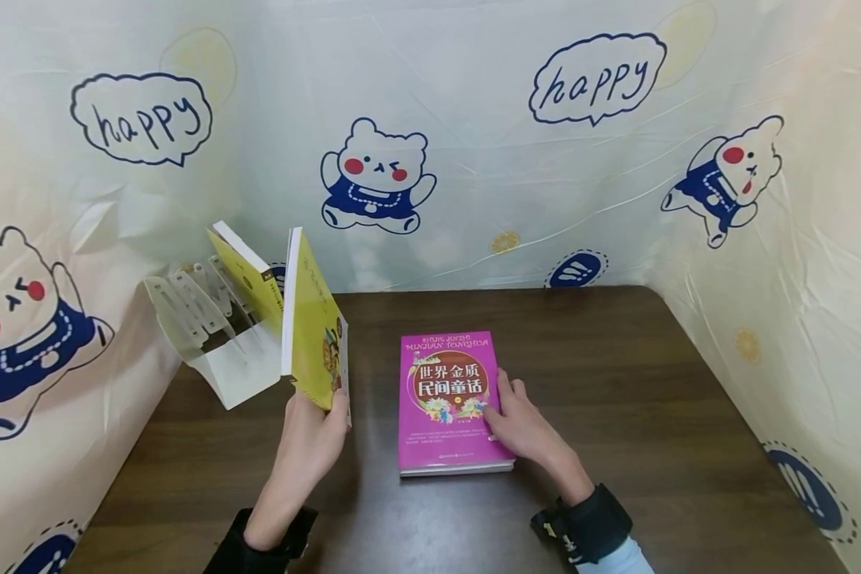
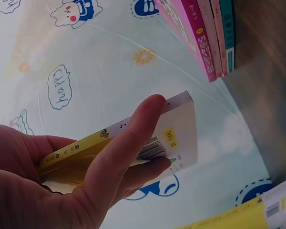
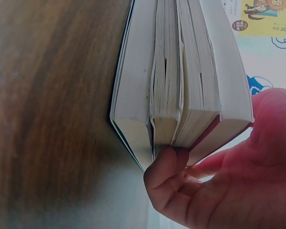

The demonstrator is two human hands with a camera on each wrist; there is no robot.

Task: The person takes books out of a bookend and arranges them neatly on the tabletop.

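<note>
My left hand [image 1: 310,437] grips a yellow book [image 1: 314,327] by its lower edge and holds it upright above the table. In the left wrist view, my thumb and fingers close round this book [image 2: 183,129]. A stack of books [image 3: 167,86], topped by a pink storybook [image 1: 448,442], lies flat on the table. My right hand [image 1: 527,426] holds the stack's right side, thumb on the pink cover. Curled fingers [image 3: 164,174] reach round the stack's edge in the right wrist view; the far fingers are partly hidden.
A white desktop book rack [image 1: 237,371] with dividers stands at the table's left. Another yellow book [image 1: 251,279] stands upright in it. Printed cloth [image 1: 473,199] surrounds the brown wooden table [image 1: 617,359] at the back and sides.
</note>
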